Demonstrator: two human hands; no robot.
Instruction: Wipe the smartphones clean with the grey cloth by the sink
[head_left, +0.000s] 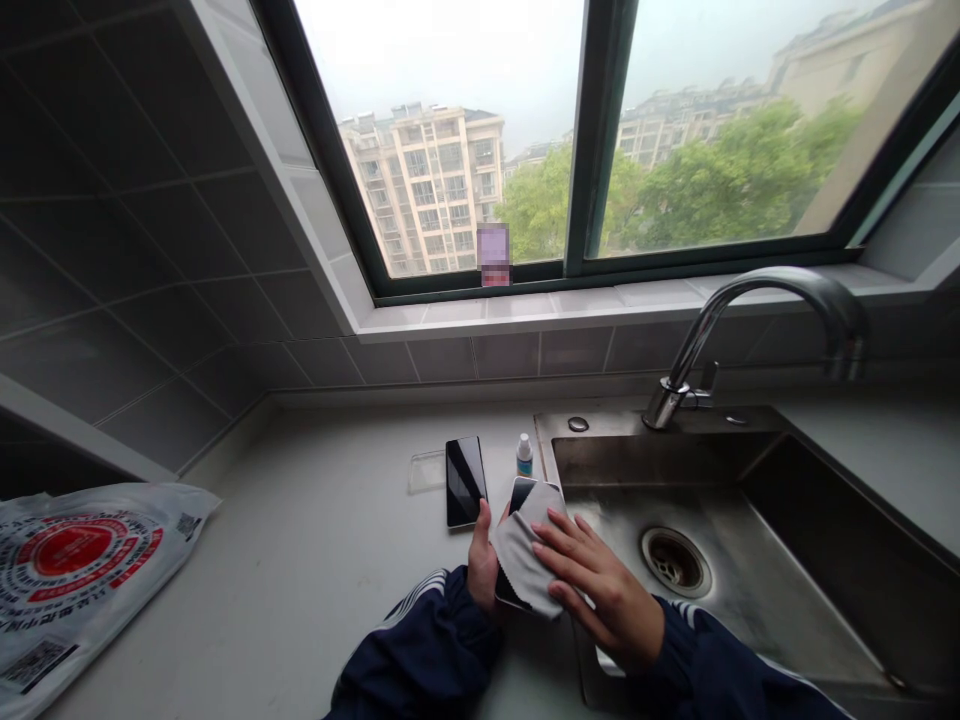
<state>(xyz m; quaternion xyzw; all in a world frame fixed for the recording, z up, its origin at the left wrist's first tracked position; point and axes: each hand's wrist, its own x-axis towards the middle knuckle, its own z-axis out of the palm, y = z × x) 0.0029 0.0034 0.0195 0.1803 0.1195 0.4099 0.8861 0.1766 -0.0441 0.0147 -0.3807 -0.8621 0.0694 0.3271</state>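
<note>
My left hand [484, 560] grips a smartphone [523, 492] by its left side, thumb up along the edge. A grey cleaning cloth [521, 550] with a zigzag edge covers most of the phone's dark screen. Spread over the cloth, the fingers of my right hand [600, 585] press it against the screen. Just left of my left thumb, a second black smartphone [466, 482] lies face up on the counter. A clear phone case [426, 472] sits partly behind it. Beyond the held phone stands a small white-capped spray bottle [524, 456] with a blue label.
A steel sink [720, 540] with a drain lies to the right, under a curved chrome faucet [690, 340]. A printed plastic bag [82, 580] rests at the left on the pale counter [300, 530]. The window ledge [450, 315] runs along the back.
</note>
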